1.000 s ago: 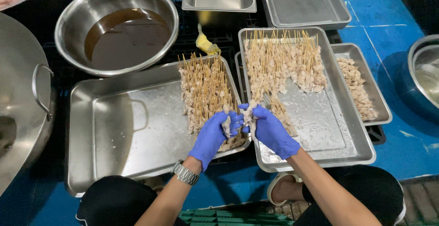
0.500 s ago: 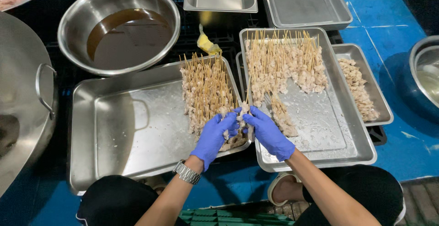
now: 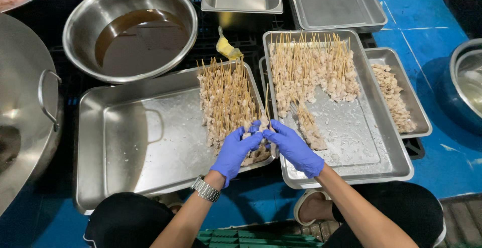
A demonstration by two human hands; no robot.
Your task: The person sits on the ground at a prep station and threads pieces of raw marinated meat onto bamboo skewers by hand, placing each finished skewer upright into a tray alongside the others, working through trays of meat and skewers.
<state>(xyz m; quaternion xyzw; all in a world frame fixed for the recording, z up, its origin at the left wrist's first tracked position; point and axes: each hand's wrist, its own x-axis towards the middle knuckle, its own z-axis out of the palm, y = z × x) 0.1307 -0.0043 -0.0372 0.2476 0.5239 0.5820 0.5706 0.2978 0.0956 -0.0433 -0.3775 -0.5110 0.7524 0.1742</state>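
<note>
Pinched between left hand (image 3: 235,152) and right hand (image 3: 293,147), both blue-gloved: one meat skewer (image 3: 265,120), over the seam between two trays. Left of grip: large tray (image 3: 125,147), one row of finished skewers (image 3: 226,102). Right: second tray (image 3: 346,142), skewered meat (image 3: 311,70). Far right: narrow tray of raw meat pieces (image 3: 394,97). Beyond: round bowl of brown sauce (image 3: 133,29), two empty pans.

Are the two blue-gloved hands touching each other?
Touching. In the head view, the fingertips of the left hand and right hand meet around a thin wooden skewer with meat, with no gap between the gloves.
</note>
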